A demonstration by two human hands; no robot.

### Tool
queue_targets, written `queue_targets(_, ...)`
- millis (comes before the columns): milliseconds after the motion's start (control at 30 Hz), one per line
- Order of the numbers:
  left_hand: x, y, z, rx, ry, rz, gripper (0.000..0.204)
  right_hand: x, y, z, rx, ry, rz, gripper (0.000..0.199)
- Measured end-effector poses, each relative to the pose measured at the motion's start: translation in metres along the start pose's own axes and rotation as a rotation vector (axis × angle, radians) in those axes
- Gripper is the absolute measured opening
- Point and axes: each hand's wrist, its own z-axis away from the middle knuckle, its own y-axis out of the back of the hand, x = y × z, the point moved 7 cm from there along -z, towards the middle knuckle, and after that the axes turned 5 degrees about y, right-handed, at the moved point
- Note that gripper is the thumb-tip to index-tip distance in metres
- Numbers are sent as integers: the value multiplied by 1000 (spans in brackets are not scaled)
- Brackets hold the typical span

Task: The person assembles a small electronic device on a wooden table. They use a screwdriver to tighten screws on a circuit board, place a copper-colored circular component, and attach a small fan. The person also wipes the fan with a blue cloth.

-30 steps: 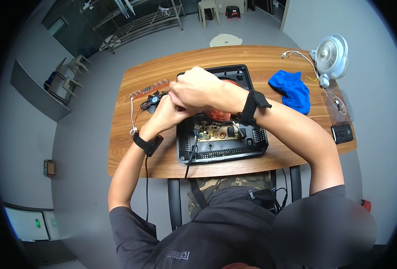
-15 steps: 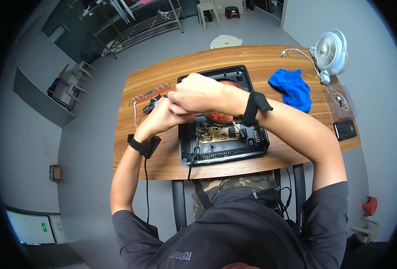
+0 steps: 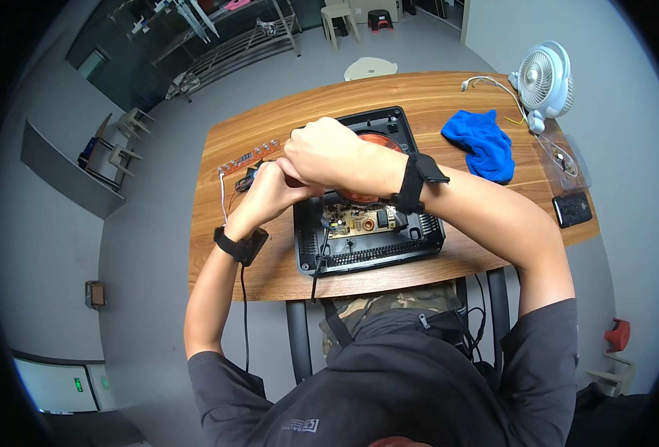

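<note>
- Opened induction cooker base [image 3: 378,245]: black, mid-worktop [image 3: 434,93], directly in front of the person. Clock below read from its centre, 12 pointing away from the person.
- Copper coil [image 3: 385,141] toward the base's 12, partly covered by the right hand [image 3: 320,153] and its wrist.
- Tan circuit board [image 3: 348,227] on the 6 side of the coil, parts exposed. Vented grille along the 6 edge.
- Black cable [image 3: 315,283] leaves the base near 7, reaching the worktop's near edge.
- Right hand: over the base's 10–11 side, fingers curled, knuckles up, meeting the left.
- Left hand [image 3: 276,186]: just beyond the base's 9–10 edge, fingers bent in toward the right hand. Cannot tell whether either one grips anything; fingertips hidden.
- Black strap [image 3: 416,182] on the right wrist; another on the left.
- At 9: small black cooling fan [image 3: 246,181], partly behind the left hand. Just above it, orange control board [image 3: 249,158], white lead [image 3: 223,195] at its left end.
- Between 2 and 3: crumpled blue cloth [image 3: 484,145].
- At 2, farther out: white desk fan [image 3: 544,80].
- At 3: clear plastic tray [image 3: 548,165]; black flat case [image 3: 571,210] just past it.
- At 12, beyond the worktop: pale stool [image 3: 370,68].
</note>
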Motion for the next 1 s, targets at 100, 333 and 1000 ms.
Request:
queue_targets(100,-4,3,-1,-58,-138,97,23,2,5,2,146,164,-121,46)
queue_targets(333,-5,3,1,-26,-52,75,26,-4,-1,-9,-36,-32,34,30)
queue_targets(1000,2,0,0,12,-86,68,25,4,-2,0,8,-55,27,30)
